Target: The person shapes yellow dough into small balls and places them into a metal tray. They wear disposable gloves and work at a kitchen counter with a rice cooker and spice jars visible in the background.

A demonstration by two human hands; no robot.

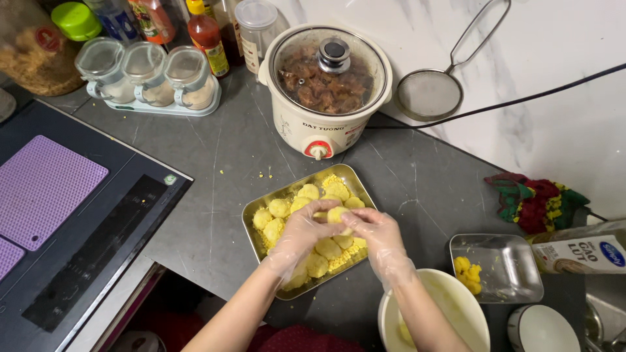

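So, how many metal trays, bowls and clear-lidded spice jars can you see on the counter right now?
Metal trays: 2, the large one under the hands and a small one
Bowls: 2, cream and white
Spice jars: 3
Total: 7

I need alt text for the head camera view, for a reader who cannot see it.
Two hands in clear plastic gloves, left hand and right hand, press a yellow dough ball together above a rectangular metal tray of similar yellow balls on a grey counter. A white slow cooker with a glass lid stands behind.

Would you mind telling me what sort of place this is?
Most likely a home kitchen: a slow cooker on a grey counter, a cooktop, and seasoning jars.
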